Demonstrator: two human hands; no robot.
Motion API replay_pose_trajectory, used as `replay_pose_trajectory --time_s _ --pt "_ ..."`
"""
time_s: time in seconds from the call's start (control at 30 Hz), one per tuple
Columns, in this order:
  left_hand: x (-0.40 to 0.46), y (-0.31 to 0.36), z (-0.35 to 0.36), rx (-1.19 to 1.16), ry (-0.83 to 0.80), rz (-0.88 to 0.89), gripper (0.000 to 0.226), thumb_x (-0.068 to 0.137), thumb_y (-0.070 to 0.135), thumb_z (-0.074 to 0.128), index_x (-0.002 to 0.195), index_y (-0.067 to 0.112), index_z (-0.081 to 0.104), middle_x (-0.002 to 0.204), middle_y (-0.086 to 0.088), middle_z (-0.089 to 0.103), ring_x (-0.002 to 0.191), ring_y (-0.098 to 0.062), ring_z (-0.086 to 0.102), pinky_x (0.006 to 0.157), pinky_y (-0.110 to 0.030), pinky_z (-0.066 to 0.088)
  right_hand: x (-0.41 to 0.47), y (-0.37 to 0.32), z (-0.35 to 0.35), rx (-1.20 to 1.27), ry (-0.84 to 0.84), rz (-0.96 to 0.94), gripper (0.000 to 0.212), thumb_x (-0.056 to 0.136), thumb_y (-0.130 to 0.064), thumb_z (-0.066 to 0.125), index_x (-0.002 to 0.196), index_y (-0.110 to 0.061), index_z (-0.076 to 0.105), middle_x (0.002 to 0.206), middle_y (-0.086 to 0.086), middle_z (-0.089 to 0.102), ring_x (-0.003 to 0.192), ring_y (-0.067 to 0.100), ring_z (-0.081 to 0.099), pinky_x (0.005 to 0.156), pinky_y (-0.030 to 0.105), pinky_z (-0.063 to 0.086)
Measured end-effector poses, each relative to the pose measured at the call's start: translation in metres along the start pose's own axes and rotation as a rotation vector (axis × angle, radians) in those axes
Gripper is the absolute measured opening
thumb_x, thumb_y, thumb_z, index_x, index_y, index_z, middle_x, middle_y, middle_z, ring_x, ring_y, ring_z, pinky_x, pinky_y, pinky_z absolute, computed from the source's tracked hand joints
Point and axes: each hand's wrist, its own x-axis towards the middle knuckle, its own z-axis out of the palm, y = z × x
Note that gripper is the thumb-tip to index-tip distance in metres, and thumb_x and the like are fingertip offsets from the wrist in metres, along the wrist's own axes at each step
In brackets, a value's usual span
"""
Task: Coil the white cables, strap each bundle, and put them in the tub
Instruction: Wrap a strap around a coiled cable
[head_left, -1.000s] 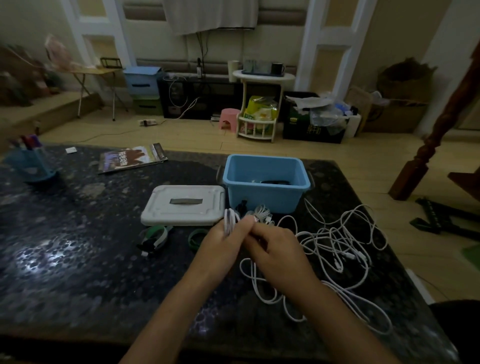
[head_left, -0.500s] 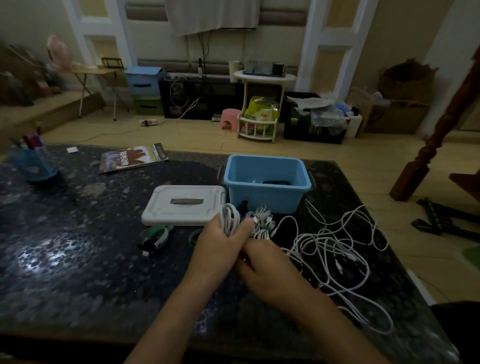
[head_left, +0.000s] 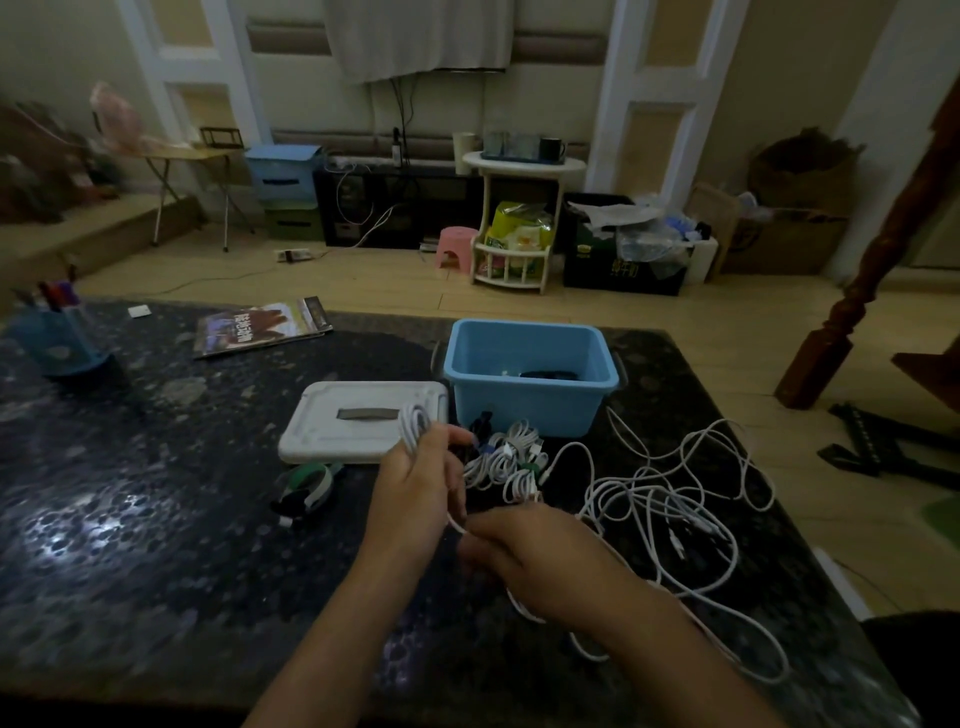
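My left hand (head_left: 415, 499) grips a small coil of white cable (head_left: 414, 425) whose loops stick up above the fingers. One strand of that cable runs down to my right hand (head_left: 540, 556), which pinches it just below and to the right. Between my hands and the blue tub (head_left: 527, 402) lie several coiled white bundles (head_left: 511, 460). A loose tangle of white cables (head_left: 670, 499) spreads over the dark table to the right. The tub is open, with a dark item on its floor.
The tub's white lid (head_left: 363, 421) lies left of it. Green and white straps (head_left: 309, 480) lie in front of the lid. A magazine (head_left: 262, 327) and a blue pen holder (head_left: 52, 338) sit far left. The table's right edge (head_left: 737, 431) is close to the tangle.
My right hand has dropped down and toward me, drawing a strand out from the coil. My left hand keeps its hold on the coil and has stayed almost in place.
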Motion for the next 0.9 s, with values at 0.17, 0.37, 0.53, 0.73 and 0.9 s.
replay_pose_trajectory --time_s 0.17,0.37,0.53,0.73,0.9 --pt "-0.01 0.006 0.001 -0.186 -0.18 -0.05 0.042 0.106 0.034 0.038 0.097 0.0 0.062 0.054 -0.003 0.029 0.042 -0.017 0.028 0.04 -0.025 0.03 0.0 0.003 -0.002 0.013 -0.007 0.014 0.023 0.098 -0.047 0.056 0.095 -0.028 0.07 0.092 -0.001 0.069 0.084 0.013 0.06 0.066 0.031 0.036" --pt "-0.015 0.013 -0.003 -0.138 -0.354 -0.136 0.054 0.093 0.054 0.044 0.102 0.004 0.065 0.053 -0.004 0.025 0.043 -0.012 0.018 0.044 -0.025 0.015 -0.003 0.017 -0.012 0.015 -0.045 0.082 0.026 0.089 -0.052 0.063 0.089 -0.028 0.072 0.084 -0.004 0.07 0.078 0.007 0.062 0.073 0.035 0.051" --pt "-0.015 0.017 -0.009 0.074 -0.299 -0.078 0.052 0.093 0.059 0.036 0.111 0.024 0.07 0.054 -0.005 0.041 0.039 -0.011 0.028 0.039 -0.02 0.025 -0.005 0.043 -0.028 0.179 0.043 0.223 0.022 0.089 -0.046 0.068 0.08 -0.026 0.071 0.077 -0.007 0.07 0.07 0.005 0.065 0.074 0.039 0.056" --pt "-0.018 0.01 -0.009 0.452 -0.291 0.09 0.068 0.076 0.076 0.031 0.091 0.026 0.074 0.043 0.009 0.056 0.039 -0.001 0.048 0.05 -0.022 0.041 -0.001 0.027 -0.029 0.458 0.189 0.125 0.015 0.099 -0.024 0.059 0.087 -0.022 0.068 0.082 -0.014 0.069 0.077 0.002 0.063 0.072 0.025 0.052" --pt "-0.014 0.007 -0.007 0.512 -0.221 0.142 0.046 0.086 0.063 0.038 0.059 0.033 0.059 0.05 0.017 0.058 0.049 0.002 0.052 0.048 -0.018 0.036 0.003 0.02 -0.022 0.442 0.383 0.087 0.014 0.097 -0.03 0.064 0.084 -0.027 0.068 0.075 -0.015 0.068 0.073 -0.001 0.064 0.065 0.014 0.044"
